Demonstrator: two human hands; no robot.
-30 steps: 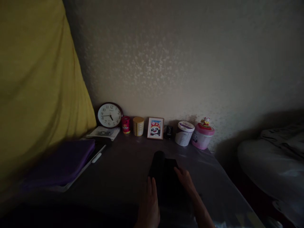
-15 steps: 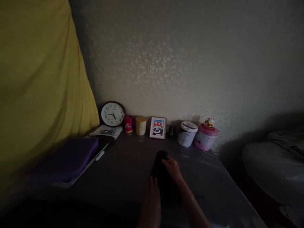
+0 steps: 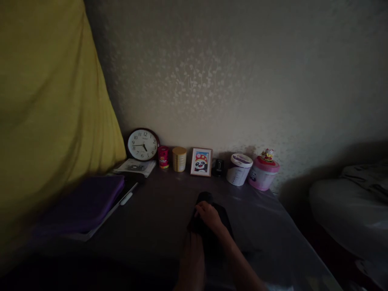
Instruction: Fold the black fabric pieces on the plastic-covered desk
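Observation:
A dark black piece that looks like folded cloth (image 3: 222,216) lies on the table in front of me; the dim light hides its exact kind. My right hand (image 3: 209,215) is on top of it, fingers bent and closed on the material near its far left part. Along the near left edge, my left hand (image 3: 193,248) rests with its fingers stretched out and close together, touching the black cloth. Much of the cloth's near part is lost in shadow and behind my right forearm.
Along the wall stand a round clock (image 3: 143,144), a pink can (image 3: 163,157), a yellow-lidded can (image 3: 179,160), a framed panda picture (image 3: 201,162), a white tub (image 3: 239,170) and a pink tub (image 3: 263,173) with a figurine. A purple case (image 3: 87,202) lies left, beside the yellow curtain (image 3: 54,101).
My right hand has moved left across the black cloth, baring more of its right side. My left hand has shifted slightly nearer to me.

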